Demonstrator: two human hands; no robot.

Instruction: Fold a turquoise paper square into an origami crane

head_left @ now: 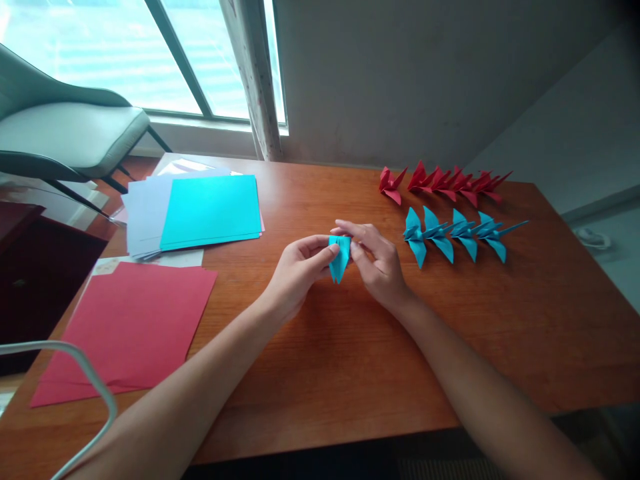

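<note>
A small folded piece of blue paper [340, 259] is held just above the middle of the wooden table [320, 360]. My left hand [299, 270] pinches its left side with thumb and fingers. My right hand [375, 261] grips its right side, fingers curled over the top edge. To the right lies a row of several finished blue paper cranes [457, 235], and behind them a row of several red paper cranes [443, 181].
A stack of paper sheets with a blue sheet on top [210, 211] lies at the back left. Red sheets [135, 327] lie at the front left. A grey chair [65, 130] stands by the window. A white cable [85, 380] curves at the left edge.
</note>
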